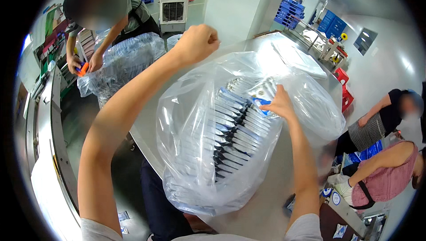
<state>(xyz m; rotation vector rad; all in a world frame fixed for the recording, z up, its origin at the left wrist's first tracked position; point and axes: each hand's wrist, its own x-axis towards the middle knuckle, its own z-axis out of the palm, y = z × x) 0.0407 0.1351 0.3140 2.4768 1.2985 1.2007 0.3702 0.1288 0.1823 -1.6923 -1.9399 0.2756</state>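
Note:
A large clear plastic bag lies on the metal table in front of me. Inside it, several silvery packets stand on edge in two packed rows. My right hand is at the bag's far right part, its fingers and thumb closed on a white and blue packet above the rows. Raised beyond the bag's far left edge, my left hand has its fingers curled in. Whether bag film is in those fingers is hidden from this side.
Flat clear bags lie on the table's far right. At the left, a person holds an orange and blue tool at another filled bag. Two people work at the right. An air cooler and blue pallets stand farther back.

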